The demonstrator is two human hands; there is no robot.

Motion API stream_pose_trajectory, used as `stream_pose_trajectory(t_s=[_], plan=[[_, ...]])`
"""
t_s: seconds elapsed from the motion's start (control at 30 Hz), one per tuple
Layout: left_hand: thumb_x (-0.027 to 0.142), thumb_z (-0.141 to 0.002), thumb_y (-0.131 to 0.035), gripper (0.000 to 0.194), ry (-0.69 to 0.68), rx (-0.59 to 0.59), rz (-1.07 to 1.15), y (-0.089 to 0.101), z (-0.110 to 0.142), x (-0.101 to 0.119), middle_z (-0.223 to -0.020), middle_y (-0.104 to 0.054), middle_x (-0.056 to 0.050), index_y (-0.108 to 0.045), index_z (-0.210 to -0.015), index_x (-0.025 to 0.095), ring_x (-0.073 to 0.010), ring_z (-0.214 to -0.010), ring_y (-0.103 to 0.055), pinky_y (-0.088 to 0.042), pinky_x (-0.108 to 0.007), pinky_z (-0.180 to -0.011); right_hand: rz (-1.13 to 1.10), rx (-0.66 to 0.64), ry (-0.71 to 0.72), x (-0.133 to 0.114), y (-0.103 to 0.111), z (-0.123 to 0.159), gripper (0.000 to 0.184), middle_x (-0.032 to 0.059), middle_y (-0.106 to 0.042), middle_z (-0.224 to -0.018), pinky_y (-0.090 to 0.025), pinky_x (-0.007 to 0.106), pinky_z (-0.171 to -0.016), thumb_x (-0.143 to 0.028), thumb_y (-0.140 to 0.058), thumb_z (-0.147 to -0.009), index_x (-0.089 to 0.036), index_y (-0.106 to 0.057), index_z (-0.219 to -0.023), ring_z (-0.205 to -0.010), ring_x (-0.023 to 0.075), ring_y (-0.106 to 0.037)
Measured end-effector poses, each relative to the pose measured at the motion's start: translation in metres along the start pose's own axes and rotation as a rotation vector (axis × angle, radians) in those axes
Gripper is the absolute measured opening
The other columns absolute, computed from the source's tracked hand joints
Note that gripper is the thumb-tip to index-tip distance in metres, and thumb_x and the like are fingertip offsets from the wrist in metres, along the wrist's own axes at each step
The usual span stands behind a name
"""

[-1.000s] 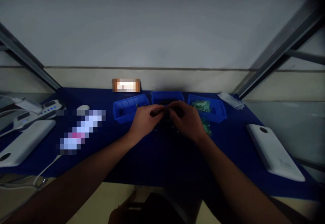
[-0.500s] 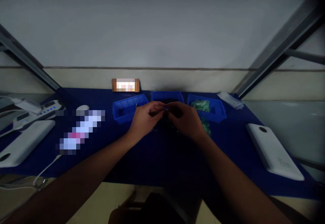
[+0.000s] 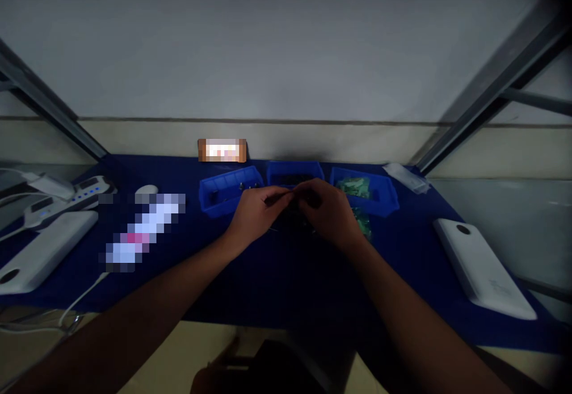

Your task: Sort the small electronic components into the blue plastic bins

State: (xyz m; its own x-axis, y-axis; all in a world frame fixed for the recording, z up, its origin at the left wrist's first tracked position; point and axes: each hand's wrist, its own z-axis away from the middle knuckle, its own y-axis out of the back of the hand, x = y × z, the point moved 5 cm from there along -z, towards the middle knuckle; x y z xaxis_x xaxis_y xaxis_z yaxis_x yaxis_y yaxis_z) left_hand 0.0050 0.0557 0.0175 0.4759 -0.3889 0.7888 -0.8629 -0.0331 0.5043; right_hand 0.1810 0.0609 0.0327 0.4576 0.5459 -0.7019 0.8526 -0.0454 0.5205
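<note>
My left hand (image 3: pixel 254 212) and my right hand (image 3: pixel 328 212) meet fingertip to fingertip above the middle of the table. Both are closed in a pinch, and whatever sits between the fingertips is too small and dark to name. Just beyond them stands the middle blue bin (image 3: pixel 295 168), with dark contents partly covered by my hands. The left blue bin (image 3: pixel 210 204) holds a few small shiny metal parts. In the right blue bin (image 3: pixel 384 194) lie green packets (image 3: pixel 355 187). More green material (image 3: pixel 363 224) rests on the table beside my right wrist.
A white power bank (image 3: pixel 482 269) lies at the right and another white power bank (image 3: pixel 49 254) at the left. Near the left edge are a power strip (image 3: pixel 89 191), a lit phone (image 3: pixel 147 227) and cables. A clear plastic bag (image 3: pixel 406 178) lies back right.
The fingertips have drawn closer together, and my left hand has shifted slightly down and right, uncovering more of the left bin's metal parts. The bins stay in place.
</note>
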Motion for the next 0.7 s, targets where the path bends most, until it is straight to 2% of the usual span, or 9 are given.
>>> stream_pose_trajectory(t_s=[0.13, 0.33, 0.43, 0.57, 0.7], plan=[[0.033, -0.095, -0.071, 0.021, 0.030, 0.017, 0.054, 0.001, -0.001, -0.004, -0.105, -0.084, -0.002, -0.082, -0.112, 0.026, -0.0223, -0.093, -0.080, -0.062, -0.033, -0.082, 0.032, -0.016, 0.032, -0.003, 0.001, 0.001, 0.030, 0.0018, -0.079, -0.103, -0.056, 0.031, -0.089, -0.005, -0.060, -0.087, -0.023, -0.076, -0.105, -0.095, 0.0185, -0.074], [0.022, -0.093, -0.071, 0.021, 0.007, 0.010, 0.042, 0.000, 0.000, -0.005, -0.105, -0.084, -0.001, -0.082, -0.110, 0.027, -0.0222, -0.095, -0.080, -0.064, -0.035, -0.089, 0.026, 0.014, -0.076, 0.001, 0.001, 0.002, 0.014, 0.0019, -0.081, -0.099, -0.057, 0.034, -0.085, -0.027, -0.069, -0.095, -0.025, -0.076, -0.107, -0.090, 0.0209, -0.077], [0.021, -0.093, -0.071, 0.020, 0.006, 0.019, 0.044, 0.000, 0.000, -0.004, -0.104, -0.084, -0.001, -0.082, -0.108, 0.027, -0.0217, -0.094, -0.080, -0.064, -0.037, -0.091, -0.038, 0.010, -0.141, 0.005, 0.000, 0.001, 0.012, 0.0007, -0.082, -0.098, -0.058, 0.033, -0.083, -0.025, -0.072, -0.092, -0.025, -0.077, -0.102, -0.089, 0.0204, -0.077], [0.023, -0.091, -0.075, 0.019, 0.020, 0.052, 0.198, 0.000, -0.001, -0.005, -0.108, -0.083, -0.004, -0.077, -0.110, 0.023, -0.0219, -0.100, -0.080, -0.064, -0.037, -0.095, -0.135, 0.008, -0.221, 0.010, 0.000, 0.000, 0.018, 0.0009, -0.082, -0.097, -0.059, 0.033, -0.084, -0.019, -0.075, -0.085, -0.024, -0.077, -0.102, -0.090, 0.0202, -0.078], [0.027, -0.088, -0.078, 0.023, 0.037, 0.057, 0.342, -0.001, -0.004, -0.005, -0.108, -0.082, -0.007, -0.074, -0.110, 0.020, -0.0221, -0.102, -0.079, -0.063, -0.038, -0.097, -0.231, 0.022, -0.217, 0.010, 0.001, 0.000, 0.016, 0.0019, -0.081, -0.097, -0.060, 0.033, -0.083, -0.020, -0.075, -0.085, -0.022, -0.077, -0.100, -0.089, 0.0199, -0.077]])
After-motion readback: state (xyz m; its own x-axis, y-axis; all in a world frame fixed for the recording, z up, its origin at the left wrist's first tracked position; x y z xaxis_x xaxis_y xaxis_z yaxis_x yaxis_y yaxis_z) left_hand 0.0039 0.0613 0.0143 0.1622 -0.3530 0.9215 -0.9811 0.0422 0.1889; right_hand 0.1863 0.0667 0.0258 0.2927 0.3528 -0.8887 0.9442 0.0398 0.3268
